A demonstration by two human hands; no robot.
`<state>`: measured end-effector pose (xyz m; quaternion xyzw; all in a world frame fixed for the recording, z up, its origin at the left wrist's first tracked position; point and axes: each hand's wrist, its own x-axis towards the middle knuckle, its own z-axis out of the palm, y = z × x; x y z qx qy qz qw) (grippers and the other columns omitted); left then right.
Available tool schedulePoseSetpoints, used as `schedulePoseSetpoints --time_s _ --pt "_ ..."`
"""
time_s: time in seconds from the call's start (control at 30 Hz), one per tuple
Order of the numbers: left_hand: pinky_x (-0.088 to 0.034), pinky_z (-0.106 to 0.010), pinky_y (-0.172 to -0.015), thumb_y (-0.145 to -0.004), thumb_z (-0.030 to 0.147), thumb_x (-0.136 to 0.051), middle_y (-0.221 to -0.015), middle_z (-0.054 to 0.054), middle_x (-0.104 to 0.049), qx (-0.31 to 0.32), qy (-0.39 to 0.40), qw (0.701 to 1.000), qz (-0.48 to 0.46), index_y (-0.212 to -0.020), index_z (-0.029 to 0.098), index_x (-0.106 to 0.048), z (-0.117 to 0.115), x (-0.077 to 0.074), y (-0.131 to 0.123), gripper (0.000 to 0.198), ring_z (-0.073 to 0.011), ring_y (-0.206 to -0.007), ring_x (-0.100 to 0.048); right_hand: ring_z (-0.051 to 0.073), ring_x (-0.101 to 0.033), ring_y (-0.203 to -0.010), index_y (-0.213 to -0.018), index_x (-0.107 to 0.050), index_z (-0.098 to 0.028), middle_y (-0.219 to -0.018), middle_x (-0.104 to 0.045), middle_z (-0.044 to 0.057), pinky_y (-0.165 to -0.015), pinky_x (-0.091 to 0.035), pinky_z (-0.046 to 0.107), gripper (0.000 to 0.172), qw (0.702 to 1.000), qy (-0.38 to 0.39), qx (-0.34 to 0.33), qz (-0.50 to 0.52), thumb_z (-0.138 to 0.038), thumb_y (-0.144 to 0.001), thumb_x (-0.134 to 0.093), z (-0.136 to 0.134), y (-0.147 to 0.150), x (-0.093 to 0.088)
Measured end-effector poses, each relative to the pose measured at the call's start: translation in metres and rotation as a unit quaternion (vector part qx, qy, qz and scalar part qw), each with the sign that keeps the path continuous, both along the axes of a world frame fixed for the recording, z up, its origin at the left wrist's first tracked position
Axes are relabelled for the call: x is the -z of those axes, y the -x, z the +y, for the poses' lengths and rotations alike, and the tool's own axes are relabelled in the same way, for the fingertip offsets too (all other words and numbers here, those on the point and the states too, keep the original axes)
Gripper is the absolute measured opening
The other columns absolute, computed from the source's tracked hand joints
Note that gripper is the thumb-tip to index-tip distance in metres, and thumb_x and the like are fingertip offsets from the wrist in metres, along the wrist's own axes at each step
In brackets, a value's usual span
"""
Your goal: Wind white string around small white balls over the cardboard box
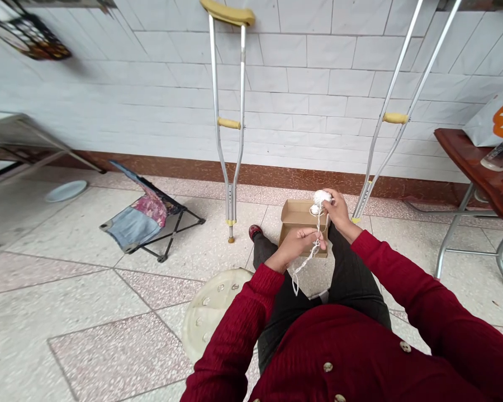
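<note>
Ball of white yarn (322, 197), a smaller lump just beside it, held above an open cardboard box (295, 220). Loose strand (307, 261) drops from the ball and trails down over dark trousers (352, 268). Right hand (338, 212) curled around the ball, fingers closed on it. Left hand (297, 244) lower, fingers pinched on the strand (grip partly hidden from this angle). Both hands are at work on the yarn, one on the ball and one on the strand.

Box sits at the far end of the lap; cannot tell whether it rests on the legs or the floor. Red sleeves (423, 296) run out to both wrists. Round perforated plastic disc (212, 312) by the left knee.

Further out: two aluminium crutches (228, 123) (385, 111) against a tiled wall (318, 72). Folding stool (151, 215) lies tilted on the floor. At right, a wooden tabletop (469, 162) carries a paper bag (494, 117) and a bottle (501, 153).
</note>
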<state>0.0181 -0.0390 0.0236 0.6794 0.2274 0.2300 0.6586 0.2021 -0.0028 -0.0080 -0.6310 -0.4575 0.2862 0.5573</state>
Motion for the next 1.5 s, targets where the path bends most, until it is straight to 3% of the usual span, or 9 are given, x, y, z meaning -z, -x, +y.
schedulePoseSetpoints --time_s 0.17,0.37,0.53,0.7,0.8,0.93,1.13,1.33,1.5 --pt "-0.045 -0.030 -0.084 -0.089 0.046 -0.054 -0.092 -0.009 -0.073 0.027 -0.002 0.999 0.017 -0.086 0.014 -0.073 -0.002 0.016 0.002 0.037 -0.0206 -0.088 -0.065 0.009 -0.052 -0.060 -0.104 -0.060 -0.023 -0.089 -0.063 0.000 -0.050 -0.037 0.020 0.035 0.960 0.036 -0.077 0.267 -0.037 -0.071 -0.059 -0.001 0.004 -0.029" --pt "-0.043 -0.026 -0.069 -0.086 0.040 -0.055 -0.074 -0.004 -0.070 -0.085 -0.081 0.990 0.076 -0.074 0.014 -0.071 0.028 0.036 0.010 0.032 -0.0165 -0.069 -0.060 0.009 -0.050 -0.057 -0.083 -0.065 -0.017 -0.073 -0.063 0.001 -0.043 -0.030 0.018 0.016 0.923 0.094 -0.223 0.300 -0.026 -0.069 -0.063 -0.044 0.002 -0.064" --pt "-0.041 -0.027 -0.070 -0.082 0.028 -0.054 -0.070 -0.002 -0.068 -0.160 -0.224 0.949 0.151 -0.070 0.018 -0.069 0.052 0.018 0.018 0.022 -0.0184 -0.071 -0.058 0.006 -0.041 -0.045 -0.083 -0.064 -0.015 -0.060 -0.056 -0.003 -0.038 -0.021 0.017 0.020 0.921 0.211 -0.264 0.192 -0.020 -0.064 -0.063 -0.071 0.000 -0.039" --pt "-0.040 -0.033 -0.083 -0.080 0.022 -0.056 -0.071 -0.008 -0.067 -0.187 -0.385 0.880 0.207 -0.069 0.019 -0.067 0.047 0.000 0.007 0.016 -0.0244 -0.081 -0.059 0.008 -0.046 -0.047 -0.093 -0.061 -0.020 -0.064 -0.057 -0.005 -0.042 -0.030 0.018 0.027 0.965 0.188 -0.174 0.054 -0.023 -0.066 -0.061 -0.050 0.005 -0.002" --pt "-0.041 -0.032 -0.077 -0.081 0.025 -0.055 -0.067 -0.006 -0.066 -0.180 -0.324 0.906 0.205 -0.071 0.019 -0.068 0.035 -0.005 0.003 0.017 -0.0224 -0.074 -0.059 0.009 -0.050 -0.054 -0.097 -0.063 -0.021 -0.073 -0.061 -0.003 -0.047 -0.035 0.019 0.032 0.984 0.128 -0.119 0.024 -0.024 -0.066 -0.060 -0.028 0.006 0.005" --pt "-0.045 -0.029 -0.074 -0.080 0.031 -0.059 -0.074 -0.004 -0.069 -0.090 -0.088 0.988 0.093 -0.079 0.017 -0.069 0.019 -0.007 0.009 0.018 -0.0185 -0.074 -0.061 0.009 -0.047 -0.051 -0.090 -0.062 -0.020 -0.067 -0.058 -0.003 -0.045 -0.032 0.020 0.025 0.984 0.069 -0.069 0.147 -0.029 -0.068 -0.058 -0.010 0.007 -0.004" --pt "-0.051 -0.031 -0.079 -0.072 0.032 -0.070 -0.095 -0.009 -0.071 -0.145 0.143 0.978 -0.049 -0.099 0.014 -0.066 0.013 0.019 0.022 0.032 -0.0198 -0.085 -0.066 0.007 -0.045 -0.051 -0.081 -0.059 -0.018 -0.068 -0.059 -0.002 -0.043 -0.032 0.019 0.021 0.911 0.039 -0.141 0.385 -0.029 -0.066 -0.068 -0.005 0.002 -0.041" --pt "-0.052 -0.033 -0.080 -0.070 0.033 -0.070 -0.083 -0.008 -0.072 -0.306 0.110 0.945 -0.028 -0.079 0.012 -0.068 0.025 0.056 0.032 0.023 -0.0179 -0.076 -0.068 0.008 -0.046 -0.053 -0.085 -0.063 -0.019 -0.068 -0.058 -0.002 -0.042 -0.033 0.020 0.018 0.912 -0.006 -0.142 0.385 -0.029 -0.070 -0.066 -0.017 -0.005 -0.068" --pt "-0.050 -0.034 -0.088 -0.076 0.038 -0.069 -0.103 -0.008 -0.071 -0.259 0.080 0.961 -0.059 -0.101 0.016 -0.069 0.016 0.040 0.013 0.033 -0.0213 -0.096 -0.066 0.008 -0.048 -0.055 -0.089 -0.063 -0.020 -0.075 -0.061 -0.001 -0.045 -0.033 0.021 0.020 0.936 -0.037 -0.112 0.331 -0.029 -0.071 -0.064 -0.024 0.007 -0.069"
